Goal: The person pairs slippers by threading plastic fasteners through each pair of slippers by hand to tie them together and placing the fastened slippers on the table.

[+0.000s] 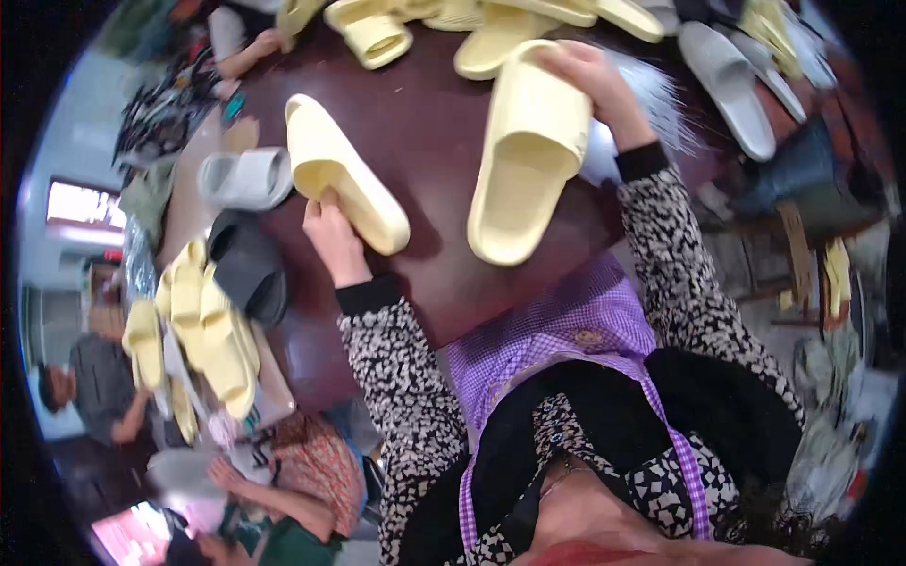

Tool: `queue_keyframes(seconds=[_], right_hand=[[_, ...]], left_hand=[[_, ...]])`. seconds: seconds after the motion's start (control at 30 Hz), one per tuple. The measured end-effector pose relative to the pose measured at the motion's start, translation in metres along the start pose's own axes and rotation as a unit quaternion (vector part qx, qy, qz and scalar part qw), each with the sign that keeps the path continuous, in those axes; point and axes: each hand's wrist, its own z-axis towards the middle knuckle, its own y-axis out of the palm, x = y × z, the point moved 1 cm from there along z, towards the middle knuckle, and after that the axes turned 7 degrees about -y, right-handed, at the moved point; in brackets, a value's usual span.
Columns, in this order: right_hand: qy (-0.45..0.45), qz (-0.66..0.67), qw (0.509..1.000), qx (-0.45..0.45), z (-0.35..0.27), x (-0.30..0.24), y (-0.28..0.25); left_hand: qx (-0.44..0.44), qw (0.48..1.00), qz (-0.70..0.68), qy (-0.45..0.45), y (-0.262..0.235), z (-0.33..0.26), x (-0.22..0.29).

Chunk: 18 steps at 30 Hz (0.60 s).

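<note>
Slides (508, 222), pale yellow: one per hand, both over the dark red tabletop (436, 141), toes directed to the far edge, heels to the near edge. My left hand (335, 243) is clamped on the left slide (375, 209) at its strap opening. My right hand (602, 85) is clamped on the right slide (538, 118) at the toe end; I cannot tell whether its heel touches the surface. Clear plastic (661, 99) lies just beside my right hand. Further yellow slides (373, 33) are heaped along the far edge. A grey slide (266, 177) and a dark slide (247, 274) lie at the left edge. Another grey slide (727, 90) lies toward the far right corner.
</note>
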Motion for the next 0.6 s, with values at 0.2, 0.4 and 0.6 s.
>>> queue_keyframes(seconds=[0.2, 0.4, 0.6], right_hand=[[-0.034, -0.230, 0.966, -0.110, 0.025, -0.024, 0.046], [-0.213, -0.218, 0.947, 0.097, 0.042, 0.030, 0.059], [-0.201, -0.332, 0.918, 0.084, -0.016, 0.027, 0.013]], left_hand=[[-0.198, 0.933, 0.301, 0.008, 0.015, -0.016, 0.006], [-0.277, 0.868, 0.391, -0.133, 0.018, -0.018, 0.020], [-0.268, 0.867, 0.377, -0.188, 0.017, -0.017, 0.017]])
